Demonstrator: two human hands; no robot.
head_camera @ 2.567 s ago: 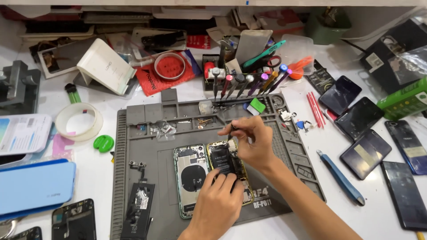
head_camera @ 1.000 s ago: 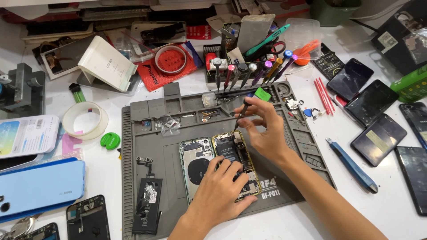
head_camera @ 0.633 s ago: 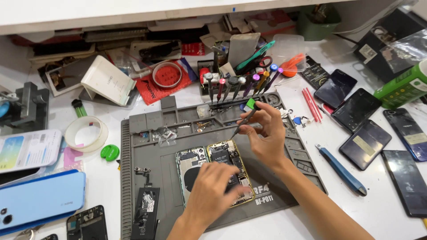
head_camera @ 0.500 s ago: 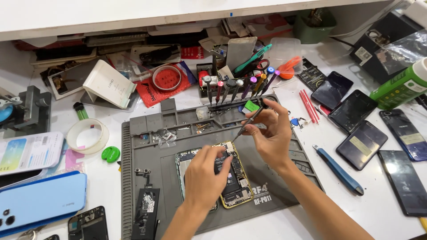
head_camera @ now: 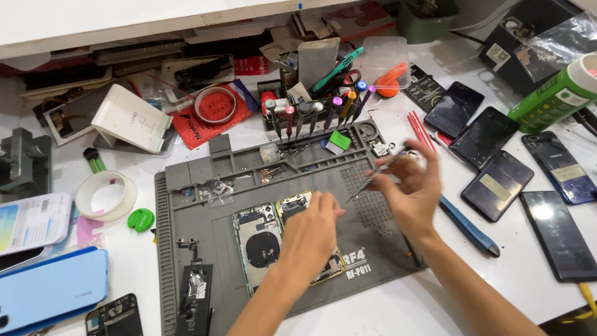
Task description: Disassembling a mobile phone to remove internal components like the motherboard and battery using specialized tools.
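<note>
A: What is the left hand (head_camera: 311, 233) doing?

B: It lies palm-down on the opened phone (head_camera: 297, 205) on the grey mat (head_camera: 186, 249), fingers spread flat and pressing, not curled round anything. It covers most of that half of the phone.

A: And the other half?

B: The phone's back shell (head_camera: 258, 242), with a dark round coil in its middle, lies just beside it, to the left, on the same mat.

A: The right hand (head_camera: 413, 196)?

B: Raised above the mat's right part, its grip pinched shut on thin tweezers (head_camera: 376, 177), tips pointing down and left toward the phone. The hand is blurred, so I cannot tell whether the tips carry anything.

A: What lies around?

B: A rack of screwdrivers (head_camera: 314, 115) at the mat's far edge, a blue tool (head_camera: 469, 227) on the worktop right of the mat, several dark phones (head_camera: 497, 186) further right, a roll of tape (head_camera: 107, 194) and a light blue phone (head_camera: 53, 298) on the left.
</note>
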